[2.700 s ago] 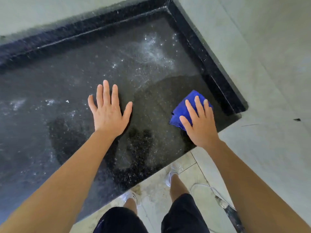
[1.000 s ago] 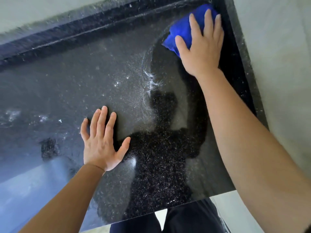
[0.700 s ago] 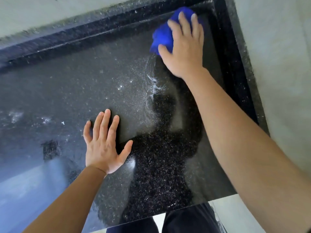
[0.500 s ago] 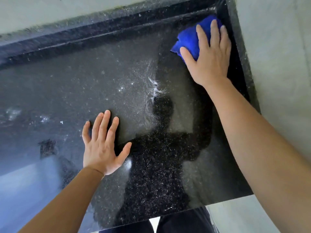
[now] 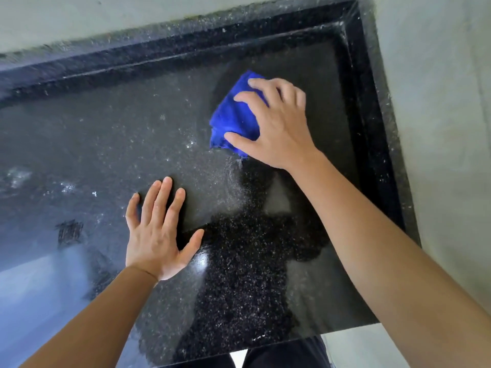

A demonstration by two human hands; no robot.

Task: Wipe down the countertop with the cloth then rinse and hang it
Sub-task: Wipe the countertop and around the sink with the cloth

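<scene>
A black speckled stone countertop [image 5: 111, 134] fills the view, dusty on the left and glossy near the front. A folded blue cloth [image 5: 233, 118] lies on it right of centre. My right hand [image 5: 273, 126] presses down on the cloth, fingers spread over its right part and thumb on its lower edge. My left hand [image 5: 156, 235] rests flat on the counter, fingers apart, below and left of the cloth, holding nothing.
A raised black stone lip [image 5: 369, 107] runs along the counter's back and right sides, meeting in the far right corner. Pale grey walls [image 5: 438, 102] stand behind it. White dust patches [image 5: 18, 176] sit at the far left. The counter's front edge [image 5: 345, 328] is at the bottom.
My right hand has dragged the cloth from the far right corner toward me and to the left. My left hand has stayed flat in the same spot.
</scene>
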